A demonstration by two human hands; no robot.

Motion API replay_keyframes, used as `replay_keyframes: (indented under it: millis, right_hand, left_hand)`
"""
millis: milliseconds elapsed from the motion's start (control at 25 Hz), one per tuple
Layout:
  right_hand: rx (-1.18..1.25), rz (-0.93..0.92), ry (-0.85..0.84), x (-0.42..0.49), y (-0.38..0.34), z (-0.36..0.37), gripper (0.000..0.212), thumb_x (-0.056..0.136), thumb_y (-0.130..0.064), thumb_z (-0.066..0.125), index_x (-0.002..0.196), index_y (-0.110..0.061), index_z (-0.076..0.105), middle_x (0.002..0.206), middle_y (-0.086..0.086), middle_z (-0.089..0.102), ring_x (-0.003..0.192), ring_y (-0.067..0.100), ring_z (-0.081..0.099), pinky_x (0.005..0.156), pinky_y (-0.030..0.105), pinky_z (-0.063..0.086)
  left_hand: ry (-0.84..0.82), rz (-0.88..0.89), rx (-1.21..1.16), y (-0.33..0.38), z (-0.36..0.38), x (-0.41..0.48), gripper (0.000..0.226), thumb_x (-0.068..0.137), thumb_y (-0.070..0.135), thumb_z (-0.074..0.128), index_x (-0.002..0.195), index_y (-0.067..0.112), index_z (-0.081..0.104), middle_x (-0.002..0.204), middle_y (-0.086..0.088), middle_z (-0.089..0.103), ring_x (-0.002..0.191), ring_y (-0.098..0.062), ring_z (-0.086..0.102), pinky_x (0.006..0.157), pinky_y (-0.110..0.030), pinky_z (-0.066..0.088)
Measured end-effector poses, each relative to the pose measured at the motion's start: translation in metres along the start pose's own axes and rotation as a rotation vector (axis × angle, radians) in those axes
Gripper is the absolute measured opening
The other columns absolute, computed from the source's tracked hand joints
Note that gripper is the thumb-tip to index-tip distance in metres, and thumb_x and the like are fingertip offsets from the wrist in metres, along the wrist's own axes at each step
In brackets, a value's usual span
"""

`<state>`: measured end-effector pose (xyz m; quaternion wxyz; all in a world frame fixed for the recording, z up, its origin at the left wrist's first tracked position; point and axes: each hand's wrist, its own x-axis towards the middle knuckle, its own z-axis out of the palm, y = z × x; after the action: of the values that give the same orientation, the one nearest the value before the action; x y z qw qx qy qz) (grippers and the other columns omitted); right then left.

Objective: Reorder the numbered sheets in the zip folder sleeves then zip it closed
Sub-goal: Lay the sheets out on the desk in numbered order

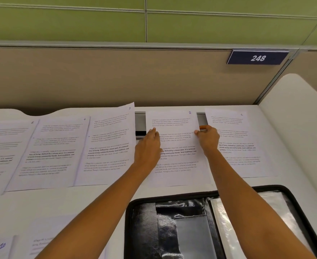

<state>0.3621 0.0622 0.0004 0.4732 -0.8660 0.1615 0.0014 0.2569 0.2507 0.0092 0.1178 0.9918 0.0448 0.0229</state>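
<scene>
Now: sheet 2 held at both side edges

Entry, left to right across the desk.

- Near left corner: sheet 10, only partly in view, with another printed sheet just beside it whose number I cannot read.
- Far row, leftmost: sheet 5, blurred. It overlaps sheet 4, which in turn overlaps sheet 3. The top right corner of sheet 3 lifts slightly off the desk.
- Behind the row: a grey slot in the desk, showing between sheet 3 and sheet 2 and again to the right of sheet 2.
- Left grip: reaches forward and sits on the left edge of sheet 2. The thumb side lies on the paper and the fingers pass beyond the edge, so it pinches the sheet there.
- Sheet 2: lies in the far row, between sheet 3 and sheet 1, number at the top right corner. Its lower part rests flat on the desk.
- Right grip: closed on the right edge of sheet 2, thumb on the paper, fingers curled past the edge.
- Sheet 1: flat, just right of sheet 2, partly behind the right forearm.
- Near right: zip folder, black, lying open on the desk below sheets 2 and 1. Clear sleeves show on its right half, under the right forearm.
- On the partition behind the desk: a dark sign reading 248.
</scene>
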Motion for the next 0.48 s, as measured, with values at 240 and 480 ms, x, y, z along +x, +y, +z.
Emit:
replay_keyframes:
  millis: [240, 480]
  right_hand:
    - [-0.050, -0.020, 0.013, -0.006, 0.005, -0.002, 0.021, 0.089, -0.008, 0.065, 0.110, -0.007, 0.066, 0.104, 0.011, 0.070, 0.096, 0.027, 0.064, 0.083, 0.031, 0.049]
    - [0.011, 0.053, 0.062, -0.008, 0.010, -0.001, 0.023, 0.087, -0.003, 0.064, 0.109, -0.008, 0.068, 0.103, 0.011, 0.070, 0.093, 0.027, 0.064, 0.083, 0.033, 0.051]
  left_hand:
    - [-0.044, 0.033, -0.014, 0.003, 0.009, -0.001, 0.072, 0.092, 0.031, 0.063, 0.150, 0.007, 0.027, 0.159, -0.007, 0.023, 0.143, -0.024, 0.031, 0.113, -0.035, 0.029]
    - [-0.069, 0.052, -0.006, -0.001, 0.014, 0.000, 0.076, 0.091, 0.033, 0.064, 0.151, 0.006, 0.024, 0.159, -0.008, 0.022, 0.145, -0.023, 0.025, 0.117, -0.035, 0.020]
